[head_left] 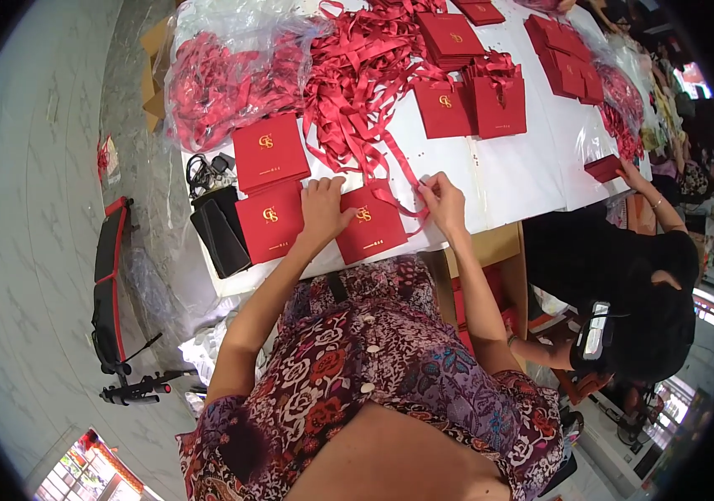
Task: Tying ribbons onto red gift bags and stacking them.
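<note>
Red flat pouch (371,224) sits under both hands at near edge of white table (515,179), right in front of the person. L hand (323,210) lies flat, palm down, fingers together, pressing pouch's left upper corner; not gripping, just holding it down. R hand (443,199) is at pouch's right upper side, thumb + fingertips pinched shut on a red ribbon (403,179) that runs from pouch's top edge.

Pouch orientation: lies flat, roughly square, rotated a bit clockwise, so lower corner points toward table's near edge. Gold emblem faces up, near upper middle. Long axis hard to call, sides approx equal. Ribbon's long axis runs diag, from R fingers up-left into the loose ribbon pile (361,75).

Outward, left: two more red pouches, one (270,222) just beside L hand, touching/near the worked pouch; another (270,152) right above it, both emblem up. Black flat sleeves (221,230) at table's left edge, black cable bundle (206,171) above them.

Further back: clear plastic bag of red ribbon (223,79) far left, stacked red pouches (450,37) centre, upright small red bags w/ handles (478,104) mid-right, more red stacks (566,58) far right.

Right side: another person in black, their hand (631,171) on a small red item (604,167) at table's right edge. Well apart from the worked pouch.
</note>
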The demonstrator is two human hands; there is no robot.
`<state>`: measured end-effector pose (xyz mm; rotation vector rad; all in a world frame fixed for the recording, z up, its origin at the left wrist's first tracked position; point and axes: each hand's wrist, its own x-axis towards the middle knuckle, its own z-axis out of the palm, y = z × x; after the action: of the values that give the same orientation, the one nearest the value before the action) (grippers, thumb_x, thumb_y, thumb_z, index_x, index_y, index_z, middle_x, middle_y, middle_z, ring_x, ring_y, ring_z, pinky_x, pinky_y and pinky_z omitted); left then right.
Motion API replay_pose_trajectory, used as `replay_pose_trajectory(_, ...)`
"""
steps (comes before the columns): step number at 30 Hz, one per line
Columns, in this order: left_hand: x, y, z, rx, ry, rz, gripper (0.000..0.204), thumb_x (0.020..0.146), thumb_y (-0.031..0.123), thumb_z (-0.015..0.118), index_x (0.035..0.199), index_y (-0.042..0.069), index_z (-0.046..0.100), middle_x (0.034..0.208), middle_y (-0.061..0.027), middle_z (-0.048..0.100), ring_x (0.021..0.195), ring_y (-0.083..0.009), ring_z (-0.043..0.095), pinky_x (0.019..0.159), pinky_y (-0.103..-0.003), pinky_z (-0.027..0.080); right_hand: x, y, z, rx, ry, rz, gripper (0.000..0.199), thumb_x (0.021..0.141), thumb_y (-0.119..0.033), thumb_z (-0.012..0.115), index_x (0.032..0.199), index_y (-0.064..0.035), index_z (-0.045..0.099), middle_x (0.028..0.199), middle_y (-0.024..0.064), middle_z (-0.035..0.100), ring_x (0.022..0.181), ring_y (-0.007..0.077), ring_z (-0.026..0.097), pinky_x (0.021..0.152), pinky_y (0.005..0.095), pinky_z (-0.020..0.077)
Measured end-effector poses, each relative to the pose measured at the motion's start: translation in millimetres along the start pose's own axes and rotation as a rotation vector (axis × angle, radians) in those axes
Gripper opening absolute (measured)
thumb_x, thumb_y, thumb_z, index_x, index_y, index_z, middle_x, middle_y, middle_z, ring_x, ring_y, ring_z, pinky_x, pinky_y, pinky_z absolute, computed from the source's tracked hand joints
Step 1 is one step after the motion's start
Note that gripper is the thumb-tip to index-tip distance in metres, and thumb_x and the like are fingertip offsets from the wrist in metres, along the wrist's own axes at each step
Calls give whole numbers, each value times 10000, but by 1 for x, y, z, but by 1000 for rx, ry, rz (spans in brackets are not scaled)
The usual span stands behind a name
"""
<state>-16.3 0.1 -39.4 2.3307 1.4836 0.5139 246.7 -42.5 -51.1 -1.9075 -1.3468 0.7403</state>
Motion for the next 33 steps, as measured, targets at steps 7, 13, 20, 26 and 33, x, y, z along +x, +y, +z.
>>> replay_pose_trajectory(7, -14, -12, 10, 69, -74, -19, 457, 658, 215, 821, 1048, 85, 623, 986, -90, 586, 966, -296, 538, 802, -408, 461, -21, -61, 28, 98, -269, -183, 178, 810, -143, 734, 950, -44, 684, 840, 126, 710, 733, 215, 693, 662, 306, 525)
replay_pose_trajectory(13, -6, -6, 17, -181, 27, 106, 372, 669, 82, 770, 1006, 71, 613, 965, -101, 588, 938, -306, 520, 811, -410, 462, -26, -53, 75, -124, -220, -309, 150, 848, -195, 641, 824, -47, 652, 793, 162, 671, 766, 362, 644, 684, 460, 508)
replay_pose_trajectory(20, 5, -6, 5, -261, -48, 94, 239, 746, -10, 649, 969, 76, 637, 843, -97, 650, 835, -316, 537, 782, -410, 458, -23, -63, 72, -128, -284, -214, 170, 804, -204, 646, 777, -36, 648, 743, 151, 668, 733, 345, 652, 660, 442, 513)
replay_pose_trajectory(26, 8, 5, -7, -299, -151, -101, 165, 822, 60, 607, 969, 106, 666, 817, -100, 683, 819, -311, 559, 719, -422, 480, -25, -70, 71, 139, -328, 92, 174, 770, -195, 656, 718, -30, 642, 650, 133, 648, 629, 327, 643, 595, 422, 505)
replay_pose_trajectory(33, 11, 8, -15, -262, -127, -104, 142, 816, 106, 621, 904, 151, 722, 804, -73, 701, 806, -307, 594, 705, -423, 512, -34, -75, 81, -101, -36, -286, 200, 773, -216, 667, 709, -28, 644, 632, 114, 636, 590, 269, 636, 578, 379, 493)
